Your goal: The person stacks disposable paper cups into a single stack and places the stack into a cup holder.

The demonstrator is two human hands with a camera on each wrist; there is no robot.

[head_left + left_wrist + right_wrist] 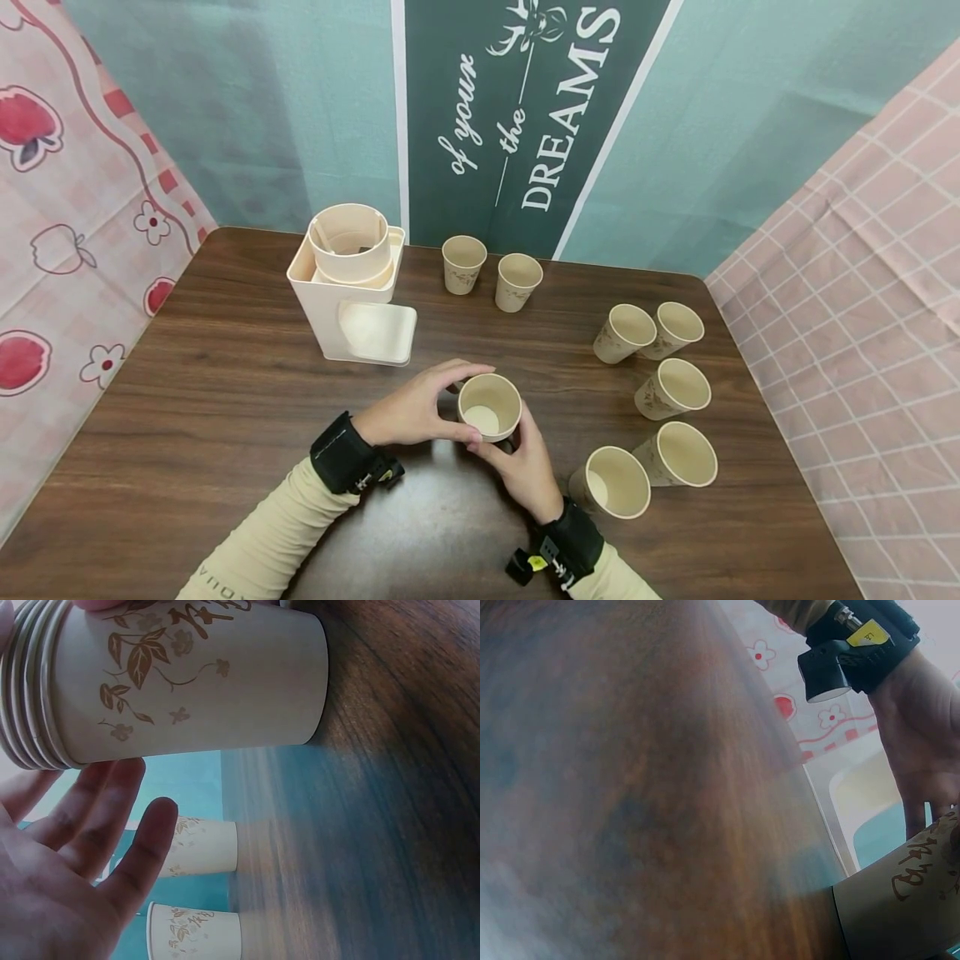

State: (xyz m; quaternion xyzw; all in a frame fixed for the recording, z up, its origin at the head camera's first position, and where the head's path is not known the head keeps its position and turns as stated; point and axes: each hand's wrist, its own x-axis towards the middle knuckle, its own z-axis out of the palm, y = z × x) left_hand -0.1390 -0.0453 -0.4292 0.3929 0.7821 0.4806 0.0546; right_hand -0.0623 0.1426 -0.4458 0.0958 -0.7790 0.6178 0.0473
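"What are the hands doing?"
"The left hand (418, 407) and the right hand (527, 468) grip a stack of paper cups (487, 410)."
"Where's the stack?"
"Between them, near the middle of the desk (195, 417)."
"What else?"
"5 cups (672, 389) on the right, and 2 back cups (463, 265) near a cream holder (318, 304)."

Beige, brown-leaf-patterned cup stack (187, 686), brown wood-grain table (202, 392), teal backdrop (345, 108)
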